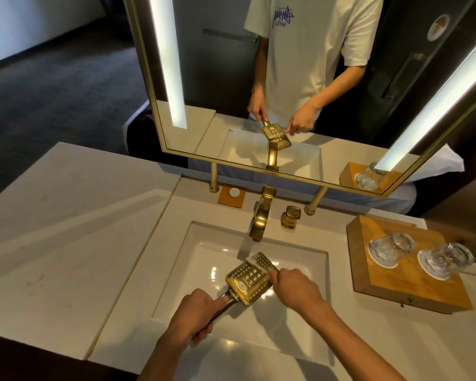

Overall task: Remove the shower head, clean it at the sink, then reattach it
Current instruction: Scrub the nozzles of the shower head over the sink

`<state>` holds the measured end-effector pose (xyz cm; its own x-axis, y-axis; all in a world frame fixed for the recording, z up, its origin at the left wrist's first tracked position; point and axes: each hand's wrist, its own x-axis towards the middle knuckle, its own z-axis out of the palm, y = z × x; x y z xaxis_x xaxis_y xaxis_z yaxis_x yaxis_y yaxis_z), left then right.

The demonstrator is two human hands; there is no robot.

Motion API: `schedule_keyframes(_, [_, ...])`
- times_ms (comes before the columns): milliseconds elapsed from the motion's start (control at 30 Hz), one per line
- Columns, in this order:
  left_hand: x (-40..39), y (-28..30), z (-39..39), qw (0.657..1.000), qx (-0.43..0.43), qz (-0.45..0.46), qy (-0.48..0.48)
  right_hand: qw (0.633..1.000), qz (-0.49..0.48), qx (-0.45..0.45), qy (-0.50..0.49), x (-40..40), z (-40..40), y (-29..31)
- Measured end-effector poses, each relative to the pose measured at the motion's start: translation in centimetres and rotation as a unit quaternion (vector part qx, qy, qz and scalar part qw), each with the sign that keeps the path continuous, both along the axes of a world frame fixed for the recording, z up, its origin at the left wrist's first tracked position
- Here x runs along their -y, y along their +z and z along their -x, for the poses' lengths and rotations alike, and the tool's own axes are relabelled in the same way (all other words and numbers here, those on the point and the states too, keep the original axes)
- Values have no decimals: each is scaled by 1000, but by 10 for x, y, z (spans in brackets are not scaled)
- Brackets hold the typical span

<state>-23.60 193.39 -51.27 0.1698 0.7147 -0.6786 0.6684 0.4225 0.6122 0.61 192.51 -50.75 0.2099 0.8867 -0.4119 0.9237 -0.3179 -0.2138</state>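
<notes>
A gold square shower head (246, 280) with rows of nozzles is held face up over the white sink basin (204, 259). My left hand (195, 312) grips its gold handle from below. My right hand (294, 287) pinches a small white brush (259, 264) whose bristles lie across the far part of the nozzle face. The gold faucet spout (261, 215) hangs just behind the shower head; no water stream is visible.
A gold tap knob (291, 215) stands right of the faucet. A wooden tray (407, 279) with two upturned glasses sits on the right counter. A small wooden coaster (232, 196) lies behind the basin. The framed mirror (286, 86) rises above, reflecting the person.
</notes>
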Motion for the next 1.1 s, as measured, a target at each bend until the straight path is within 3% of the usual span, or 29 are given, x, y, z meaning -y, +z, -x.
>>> schedule_keyframes(133, [-1,3,-3,1000,-5,0,-15,1000,1,25,-19,-12,-16,9])
schedule_keyframes(333, [-1,4,0,1000,-11,-5,-19,999,-8,-17,49,21,32,-8])
schedule_keyframes(500, [-2,8,-1,1000,-18,1,-21,999,5,29,-17,-3,-8,2])
schedule_keyframes(767, [0,10,-6,1000,-3,4,-13,999,-22,-18,28,33,25,-6])
schedule_keyframes(967, [4,16,-12,1000,13,0,-19,998,-25,50,-38,11,-17,7])
schedule_keyframes(1100, [5,19,-14,999,27,-14,-28,999,-38,29,-11,30,0,7])
